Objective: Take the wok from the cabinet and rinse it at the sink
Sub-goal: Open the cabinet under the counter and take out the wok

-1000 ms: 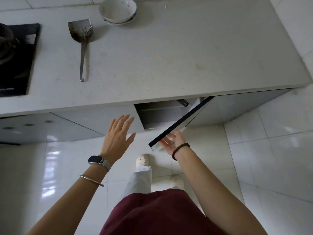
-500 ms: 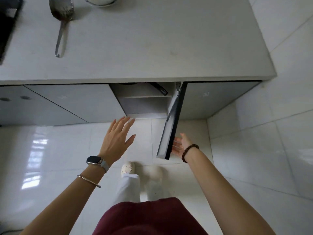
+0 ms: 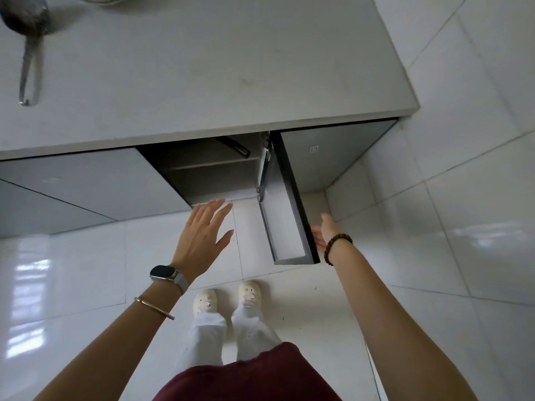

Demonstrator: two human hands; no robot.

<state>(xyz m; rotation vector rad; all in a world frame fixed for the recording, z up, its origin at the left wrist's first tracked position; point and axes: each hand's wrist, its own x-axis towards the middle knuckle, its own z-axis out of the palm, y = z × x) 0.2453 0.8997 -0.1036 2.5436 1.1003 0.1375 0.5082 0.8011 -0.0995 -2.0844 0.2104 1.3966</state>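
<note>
— Under the counter's (image 3: 202, 68) front edge, near its right corner, the cabinet (image 3: 208, 180) stands open. Why do we hold the door (image 3: 286, 215)?

— To have it out of the way: our right hand (image 3: 324, 230) rests flat on it, fingers (image 3: 315, 238) straight. Our left hand (image 3: 199, 241) reaches toward the opening, fingers apart, empty. Only a dark handle (image 3: 236, 146) shows inside, probably the wok's.

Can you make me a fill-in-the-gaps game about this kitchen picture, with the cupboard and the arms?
1. The cabinet door stands swung ____.
2. The bead bracelet is on the ____ wrist.
3. The smartwatch is on the ____ wrist.
4. The metal spatula lies on top of the ____.

Missing words: open; right; left; countertop.
</note>
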